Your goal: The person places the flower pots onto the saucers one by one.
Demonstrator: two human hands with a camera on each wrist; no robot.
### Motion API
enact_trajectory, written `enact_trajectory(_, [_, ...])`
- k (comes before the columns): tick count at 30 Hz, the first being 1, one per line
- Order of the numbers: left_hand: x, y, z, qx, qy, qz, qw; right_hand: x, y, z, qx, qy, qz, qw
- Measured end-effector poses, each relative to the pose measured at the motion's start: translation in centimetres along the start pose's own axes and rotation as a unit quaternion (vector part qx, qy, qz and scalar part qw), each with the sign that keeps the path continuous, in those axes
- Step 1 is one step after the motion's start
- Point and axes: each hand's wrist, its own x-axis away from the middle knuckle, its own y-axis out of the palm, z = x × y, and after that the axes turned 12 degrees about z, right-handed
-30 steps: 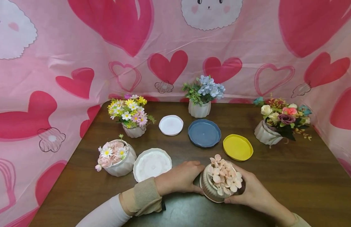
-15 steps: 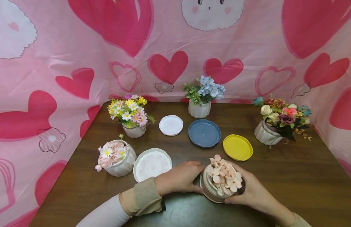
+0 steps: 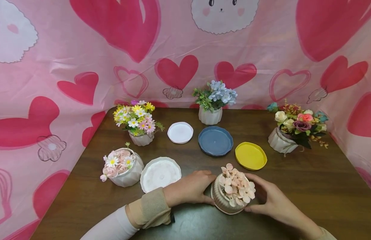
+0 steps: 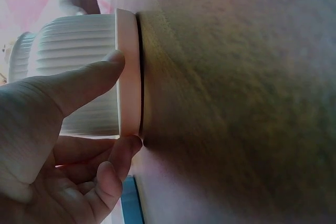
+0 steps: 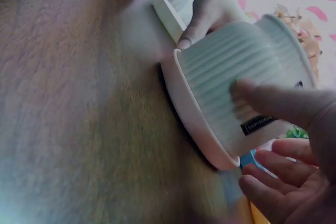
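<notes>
A ribbed, pale flowerpot (image 3: 222,197) with peach artificial flowers (image 3: 237,187) stands upright near the table's front. Under it sits a shallow pink saucer (image 4: 129,93), flat on the wood in the left wrist view. My left hand (image 3: 191,188) grips the saucer's rim, thumb on one side and a curled fingertip on the other. On the pot's right side, my right hand (image 3: 273,200) has its fingers spread around the pot. In the right wrist view its fingers (image 5: 278,169) stand apart from the pot; whether the thumb touches is hard to tell.
On the brown table (image 3: 308,186) lie white (image 3: 161,175), small white (image 3: 180,132), blue (image 3: 215,141) and yellow (image 3: 251,156) saucers. Potted flowers stand left (image 3: 127,168), back left (image 3: 141,125), back (image 3: 210,115) and right (image 3: 282,140). Pink heart-patterned cloth (image 3: 233,46) hangs around.
My right hand has loosened from the pot and drawn slightly to the right, its fingers now wider. The left hand and the pot have stayed in place.
</notes>
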Motion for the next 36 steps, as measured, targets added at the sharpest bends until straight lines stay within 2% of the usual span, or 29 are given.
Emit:
enact_trajectory(3, [0.0, -0.1, 0.0, 0.001, -0.002, -0.001, 1.0000, 0.3, -0.4, 0.3, 0.024, -0.003, 0.008, 0.9997])
enact_trajectory(6, [0.1, -0.1, 0.0, 0.000, -0.002, -0.001, 1.0000, 0.4, -0.8, 0.5, 0.038, 0.015, 0.007, 0.9991])
enact_trajectory(12, [0.0, -0.2, 0.0, -0.008, -0.002, 0.000, 1.0000, 0.3, -1.2, 0.5, 0.063, 0.093, -0.011, 0.9937])
enact_trajectory(15, [0.0, -0.2, 0.0, -0.007, -0.003, 0.000, 1.0000, 0.2, -1.2, 0.4, 0.050, 0.128, -0.015, 0.9903])
enact_trajectory(18, [-0.1, -0.2, 0.0, -0.005, -0.004, -0.002, 1.0000, 0.2, -1.2, 0.4, 0.039, 0.148, -0.017, 0.9880])
enact_trajectory(25, [-0.4, 0.0, 0.2, -0.007, -0.001, -0.005, 1.0000, 0.3, -1.2, 0.7, 0.036, 0.165, -0.011, 0.9855])
enact_trajectory(31, [-0.8, 0.1, 0.9, -0.021, 0.004, -0.001, 0.9998, 0.5, -1.3, 0.7, 0.061, 0.180, 0.007, 0.9816])
enact_trajectory(36, [-1.5, 0.4, 1.6, -0.013, 0.011, 0.004, 0.9999, 0.9, -2.1, 0.7, 0.081, 0.192, 0.015, 0.9780])
